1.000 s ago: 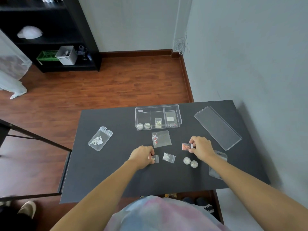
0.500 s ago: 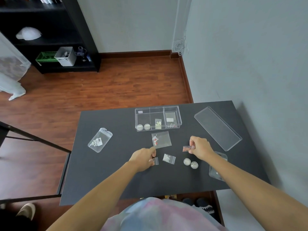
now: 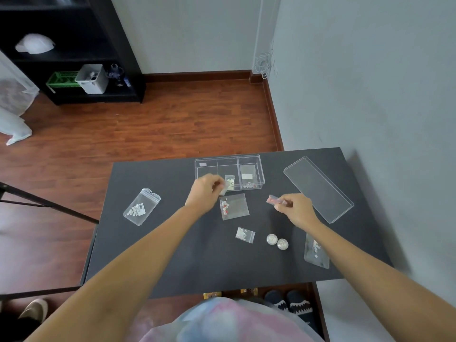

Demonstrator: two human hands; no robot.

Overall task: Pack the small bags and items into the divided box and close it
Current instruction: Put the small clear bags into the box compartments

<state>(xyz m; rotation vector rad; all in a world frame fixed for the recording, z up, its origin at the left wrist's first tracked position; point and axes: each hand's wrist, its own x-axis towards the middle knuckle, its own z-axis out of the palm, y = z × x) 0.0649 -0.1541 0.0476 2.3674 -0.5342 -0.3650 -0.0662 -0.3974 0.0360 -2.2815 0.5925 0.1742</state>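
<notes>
The divided box (image 3: 229, 172) sat open toward the table's (image 3: 153, 255) far edge, a few small bags already in its compartments; the left hand (image 3: 203, 193) hovered at its near wall, fingers pinched on a tiny bag (image 3: 223, 191), probably ready to drop it in; to the right of the box the right hand (image 3: 294, 209) pinched a reddish bag (image 3: 275, 201), likely next in turn; the lid (image 3: 318, 188) lay well right of the box, out of the way until closing; nearer the person than the box lay a flat bag (image 3: 234, 206), a smaller bag (image 3: 245, 234), two round pieces (image 3: 276, 241) and a pouch (image 3: 315, 251); another pouch (image 3: 142, 206) lay well left of the box; much remained unpacked.
</notes>
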